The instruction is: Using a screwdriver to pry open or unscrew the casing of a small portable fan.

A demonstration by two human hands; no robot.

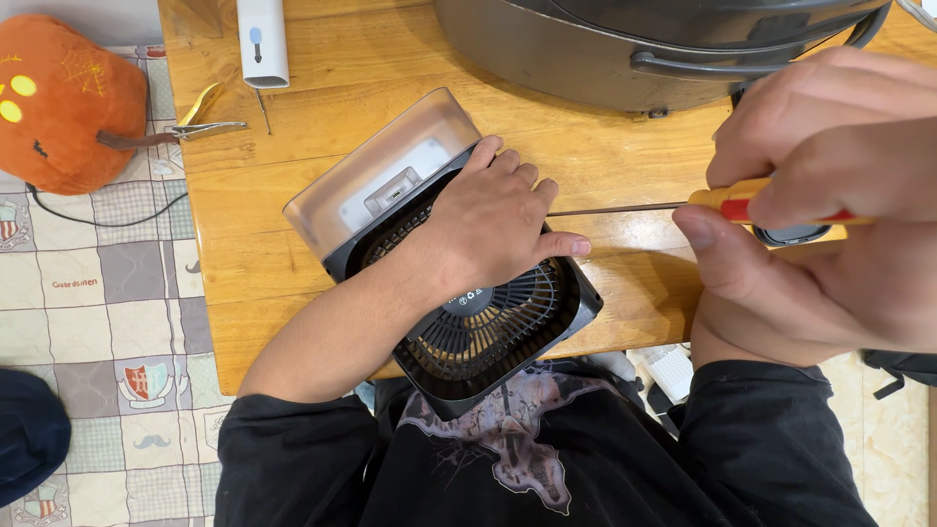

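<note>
A small black square fan point(488, 337) with a round grille and a clear plastic tank at its back lies flat at the near edge of a wooden table point(293, 263). My left hand point(493, 224) rests on top of the fan, fingers curled over its right side. My right hand point(830, 195) grips the yellow and red handle of a screwdriver point(727, 203). Its thin metal shaft points left, with the tip at the fan's right edge, near my left fingertips.
A large dark grey appliance point(625, 49) with a handle fills the table's far right. A white remote-like device point(264, 39) and metal pliers point(200, 122) lie at the far left. An orange pumpkin plush point(63, 102) sits on a patterned floor mat point(98, 322) to the left.
</note>
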